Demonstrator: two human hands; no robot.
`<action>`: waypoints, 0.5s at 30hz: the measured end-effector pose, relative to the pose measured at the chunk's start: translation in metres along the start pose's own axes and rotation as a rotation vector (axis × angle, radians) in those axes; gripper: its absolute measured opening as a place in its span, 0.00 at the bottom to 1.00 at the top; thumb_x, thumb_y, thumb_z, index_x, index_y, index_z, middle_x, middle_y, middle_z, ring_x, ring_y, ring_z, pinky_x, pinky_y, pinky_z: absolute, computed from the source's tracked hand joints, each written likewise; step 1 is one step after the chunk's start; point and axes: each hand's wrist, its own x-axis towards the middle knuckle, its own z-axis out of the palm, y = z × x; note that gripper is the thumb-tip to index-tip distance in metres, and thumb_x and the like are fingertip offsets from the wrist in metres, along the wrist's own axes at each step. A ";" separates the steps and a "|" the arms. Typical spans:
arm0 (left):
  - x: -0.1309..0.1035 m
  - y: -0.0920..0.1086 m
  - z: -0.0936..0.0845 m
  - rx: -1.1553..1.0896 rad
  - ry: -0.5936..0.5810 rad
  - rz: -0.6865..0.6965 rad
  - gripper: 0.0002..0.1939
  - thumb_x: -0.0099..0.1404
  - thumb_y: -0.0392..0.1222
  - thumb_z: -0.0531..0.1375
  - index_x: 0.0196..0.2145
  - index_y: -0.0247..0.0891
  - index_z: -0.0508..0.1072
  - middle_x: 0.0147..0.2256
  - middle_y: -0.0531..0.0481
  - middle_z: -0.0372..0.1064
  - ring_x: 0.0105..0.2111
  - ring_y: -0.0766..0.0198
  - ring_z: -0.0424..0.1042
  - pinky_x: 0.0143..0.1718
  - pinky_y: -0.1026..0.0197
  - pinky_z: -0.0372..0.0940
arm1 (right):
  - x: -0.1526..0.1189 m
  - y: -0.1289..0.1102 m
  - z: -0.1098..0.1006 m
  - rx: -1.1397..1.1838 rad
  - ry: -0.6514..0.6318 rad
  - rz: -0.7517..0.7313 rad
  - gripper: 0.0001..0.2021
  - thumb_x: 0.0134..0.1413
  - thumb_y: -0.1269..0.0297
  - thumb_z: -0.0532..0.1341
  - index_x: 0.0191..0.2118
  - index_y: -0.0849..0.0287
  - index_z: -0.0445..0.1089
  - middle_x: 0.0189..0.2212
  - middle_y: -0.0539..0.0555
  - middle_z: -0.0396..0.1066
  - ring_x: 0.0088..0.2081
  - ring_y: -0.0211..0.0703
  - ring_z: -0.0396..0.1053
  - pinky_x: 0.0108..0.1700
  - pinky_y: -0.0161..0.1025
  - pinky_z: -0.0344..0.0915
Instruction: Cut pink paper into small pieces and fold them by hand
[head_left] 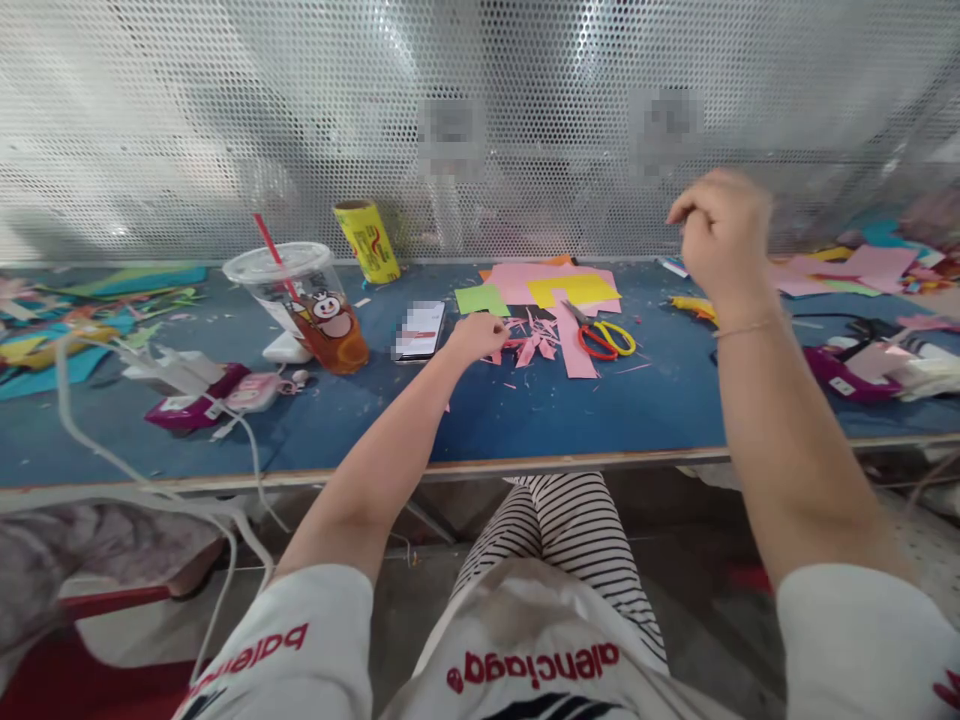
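My left hand (480,338) rests on the blue table with its fingers curled, at the left edge of a heap of thin pink paper strips (534,340). What its fingertips may hold is hidden. My right hand (724,230) is raised above the table, well to the right, closed in a loose fist with nothing visible in it. Scissors with red and yellow handles (606,340) lie partly on a pink paper strip (574,350). Behind the heap are pink paper sheets (517,282), a yellow paper piece (576,291) and a green paper piece (481,299).
To the left stand a phone (420,331), a lidded drink cup with a straw (319,320) and a yellow roll (367,242). Purple power strips (199,395) with cables lie on both sides. A perforated metal panel (525,100) closes off the back.
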 end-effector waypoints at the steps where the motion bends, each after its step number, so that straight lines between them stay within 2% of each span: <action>1: -0.001 0.000 -0.001 -0.006 -0.025 0.015 0.15 0.58 0.48 0.52 0.27 0.38 0.75 0.31 0.45 0.74 0.32 0.61 0.69 0.33 0.62 0.58 | -0.005 0.020 0.014 -0.052 -0.034 0.074 0.12 0.56 0.77 0.50 0.36 0.64 0.71 0.37 0.60 0.68 0.44 0.40 0.63 0.49 0.41 0.58; 3: -0.002 0.000 -0.001 -0.022 -0.067 0.049 0.15 0.56 0.50 0.54 0.27 0.38 0.75 0.29 0.46 0.74 0.31 0.61 0.69 0.32 0.62 0.58 | -0.030 0.063 0.044 -0.180 -0.116 0.352 0.13 0.51 0.78 0.53 0.43 0.68 0.68 0.44 0.69 0.64 0.48 0.44 0.59 0.50 0.44 0.55; 5: -0.003 -0.001 0.000 -0.036 -0.093 0.091 0.14 0.54 0.51 0.56 0.26 0.39 0.75 0.25 0.48 0.73 0.30 0.62 0.69 0.32 0.63 0.59 | -0.064 0.104 0.070 -0.320 -0.134 0.685 0.22 0.46 0.75 0.60 0.50 0.68 0.63 0.52 0.76 0.56 0.54 0.54 0.52 0.49 0.54 0.51; 7: -0.003 -0.003 0.003 -0.037 -0.082 0.119 0.12 0.53 0.50 0.57 0.25 0.39 0.74 0.24 0.48 0.72 0.29 0.62 0.69 0.32 0.62 0.59 | -0.095 0.135 0.089 -0.430 -0.063 0.964 0.27 0.42 0.77 0.61 0.52 0.72 0.61 0.51 0.82 0.52 0.56 0.61 0.49 0.47 0.58 0.48; 9: -0.002 -0.004 0.006 -0.030 -0.044 0.124 0.11 0.53 0.48 0.58 0.25 0.40 0.74 0.25 0.48 0.72 0.29 0.61 0.69 0.33 0.62 0.59 | -0.113 0.155 0.100 -0.494 -0.024 0.821 0.26 0.44 0.76 0.59 0.53 0.68 0.61 0.51 0.79 0.53 0.56 0.60 0.49 0.48 0.58 0.44; 11: -0.001 -0.003 0.008 -0.024 -0.002 0.129 0.09 0.53 0.46 0.58 0.27 0.40 0.74 0.29 0.47 0.73 0.32 0.60 0.70 0.34 0.61 0.60 | -0.118 0.160 0.102 -0.493 -0.051 0.751 0.23 0.45 0.75 0.59 0.51 0.67 0.63 0.50 0.77 0.54 0.54 0.61 0.49 0.47 0.58 0.44; 13: -0.002 0.001 0.009 -0.040 0.034 0.187 0.09 0.52 0.44 0.59 0.30 0.41 0.74 0.33 0.46 0.73 0.36 0.58 0.70 0.38 0.60 0.61 | -0.113 0.149 0.098 -0.456 -0.072 0.685 0.19 0.47 0.73 0.58 0.48 0.67 0.65 0.49 0.75 0.55 0.53 0.60 0.49 0.49 0.58 0.44; 15: -0.003 0.007 0.009 -0.084 0.047 0.268 0.09 0.51 0.42 0.59 0.31 0.41 0.74 0.36 0.46 0.72 0.41 0.56 0.69 0.41 0.59 0.61 | -0.101 0.123 0.092 -0.389 -0.068 0.485 0.19 0.47 0.73 0.57 0.49 0.62 0.66 0.50 0.70 0.57 0.52 0.58 0.49 0.52 0.56 0.42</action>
